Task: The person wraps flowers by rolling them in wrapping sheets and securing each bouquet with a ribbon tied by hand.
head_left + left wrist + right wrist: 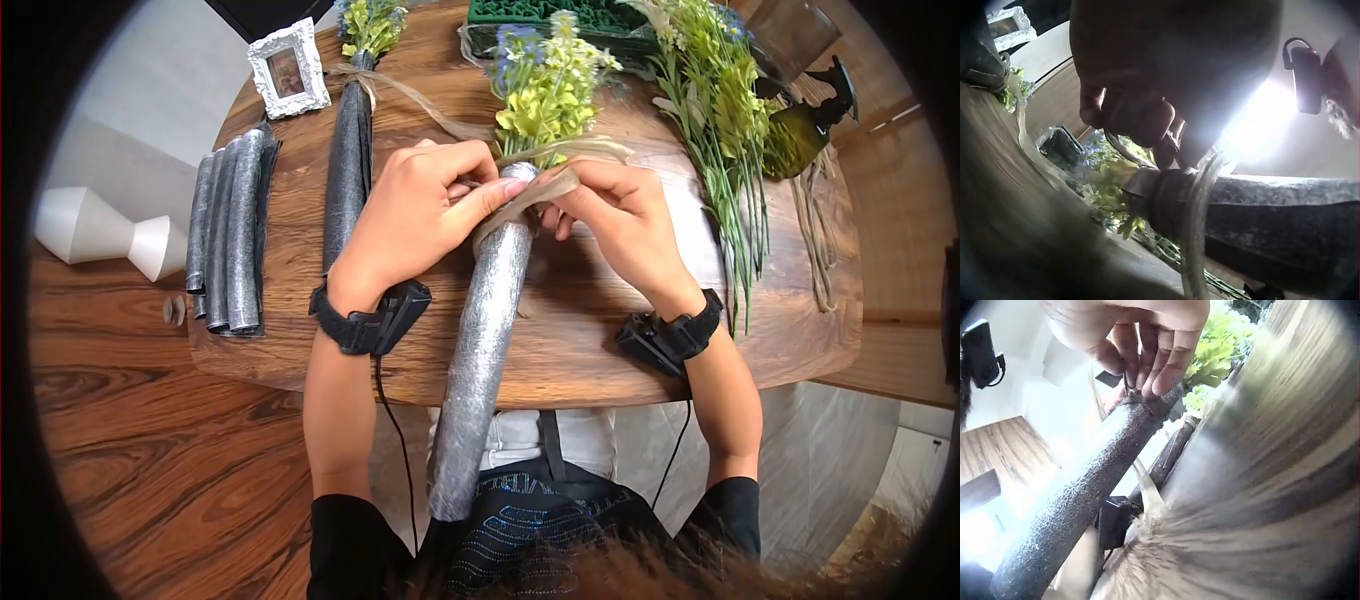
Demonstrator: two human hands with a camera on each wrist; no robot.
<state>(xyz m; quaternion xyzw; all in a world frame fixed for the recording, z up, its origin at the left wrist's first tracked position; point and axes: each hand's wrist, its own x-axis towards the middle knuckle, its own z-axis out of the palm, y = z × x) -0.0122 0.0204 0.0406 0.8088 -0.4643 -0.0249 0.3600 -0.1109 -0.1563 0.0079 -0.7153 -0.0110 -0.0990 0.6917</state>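
Observation:
A bouquet rolled in silver-grey wrapping paper [485,340] slants across the table edge, its lower end over the person's lap. Yellow-green, white and blue flowers [550,105] stick out of its far end. A beige ribbon [515,208] passes round the neck of the wrap, just below the blooms. From the left, the left hand [425,205] pinches the ribbon, its thumb lying against the neck. Opposite it, the right hand [620,215] pinches ribbon between thumb and fingers. In the right wrist view, the fingertips [1163,384] meet right at the neck of the silver roll [1079,494].
Left of the hands lies another wrapped bouquet [350,170] tied with ribbon. Several rolled silver sheets [232,235] and a white picture frame [290,70] are further left. Loose flower stems [735,230], ribbon strands [818,240] and a green crate [555,12] lie right and behind.

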